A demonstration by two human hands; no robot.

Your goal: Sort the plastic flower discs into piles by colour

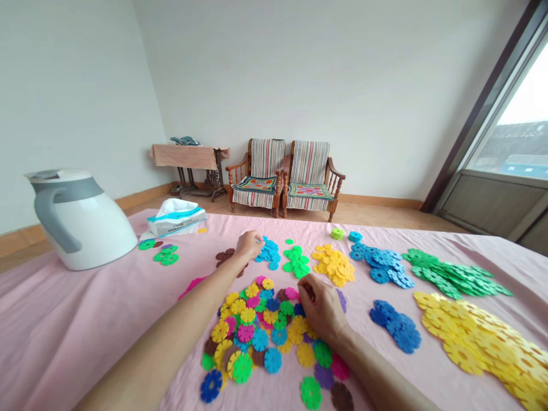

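A pink bedsheet [85, 325] carries a mixed pile of plastic snowflake discs [257, 337]. The right hand [322, 309] is curled at the pile, its hold indeterminate. The left hand [250, 245] is half closed at light-blue discs [269, 254], its hold likewise indeterminate. Beyond stand a white jug [81, 220], a tissue pack [176, 218] with illegible print, and two striped wooden armchairs [285, 177].

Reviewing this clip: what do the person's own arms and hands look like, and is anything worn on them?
The left arm and right arm are bare, with no sleeves in view. The left hand and right hand wear no gloves, and neither wrist shows a watch or bracelet.
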